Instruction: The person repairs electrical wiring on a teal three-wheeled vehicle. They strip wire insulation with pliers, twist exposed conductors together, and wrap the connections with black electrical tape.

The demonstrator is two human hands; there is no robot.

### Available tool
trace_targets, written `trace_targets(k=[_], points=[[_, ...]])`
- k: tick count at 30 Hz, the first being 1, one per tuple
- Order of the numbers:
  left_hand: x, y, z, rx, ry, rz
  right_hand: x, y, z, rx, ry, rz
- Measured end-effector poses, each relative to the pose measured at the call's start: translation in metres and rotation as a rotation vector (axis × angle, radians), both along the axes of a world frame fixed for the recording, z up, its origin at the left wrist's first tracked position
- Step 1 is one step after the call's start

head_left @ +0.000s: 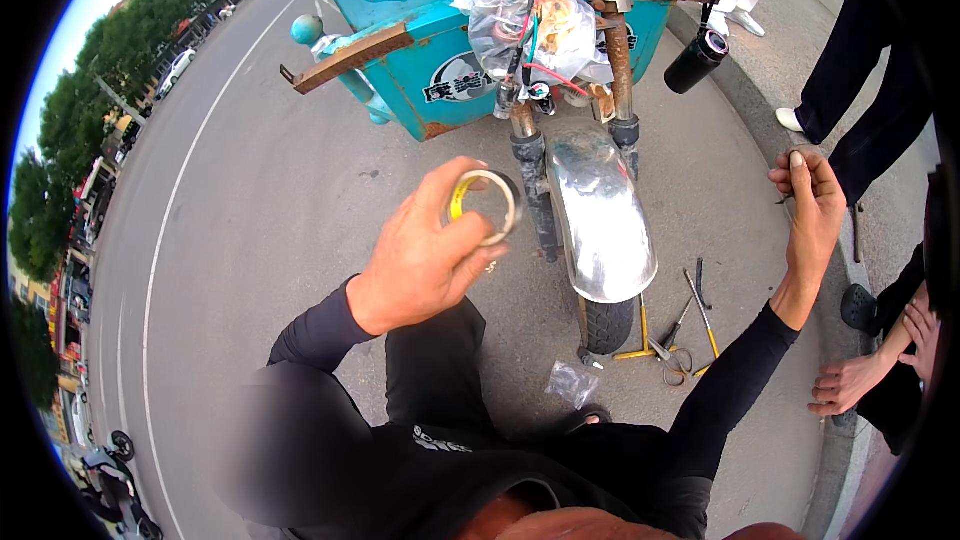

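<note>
My left hand [410, 265] grips a roll of black tape [515, 205] by its rim, with its pale core facing up and yellow showing inside it. Far to the right, raised near the curb, my right hand [815, 195] is closed with thumb against fingers. A small dark bit shows beside its fingertips, too little to name. Both hands are apart from the turquoise three-wheeler [400, 70] in front of me. Its loose coloured wires [535, 25] come out of a clear plastic bag [485, 25] between the fork tubes.
Below the shiny front fender [600, 210] and tyre [607, 325], scissors [672, 365], yellow-handled tools [645, 325] and a small clear bag [572, 383] lie on the pavement. A black cup [695, 62] hangs at right. Other people stand or crouch along the curb, one with hands [850, 380] near it.
</note>
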State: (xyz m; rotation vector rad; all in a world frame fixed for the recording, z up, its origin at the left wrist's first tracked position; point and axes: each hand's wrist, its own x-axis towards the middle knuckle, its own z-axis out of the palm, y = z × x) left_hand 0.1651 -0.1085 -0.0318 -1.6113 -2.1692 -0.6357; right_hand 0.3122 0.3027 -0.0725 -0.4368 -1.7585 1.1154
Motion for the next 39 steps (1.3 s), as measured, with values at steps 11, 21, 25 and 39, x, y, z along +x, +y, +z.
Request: trace_targets(k=[11,21,25,39], points=[[-0.118,-0.067,-0.459,-0.510,-0.445,0.304,-0.022,-0.086,-0.007,-0.031,-0.099,0.265],[-0.143,-0.073,-0.403,-0.806,-0.509,0.186,-0.040,-0.137,0.016,-0.077,-0.195,0.403],[-0.137,-0.019,-0.146,-0.281,-0.824,-0.020,-0.060,-0.161,0.039,-0.295,-0.173,0.733],[-0.075,0.039,0.059,-0.104,-0.441,-0.704,-0.089,-0.187,0.052,-0.704,-0.379,1.458]])
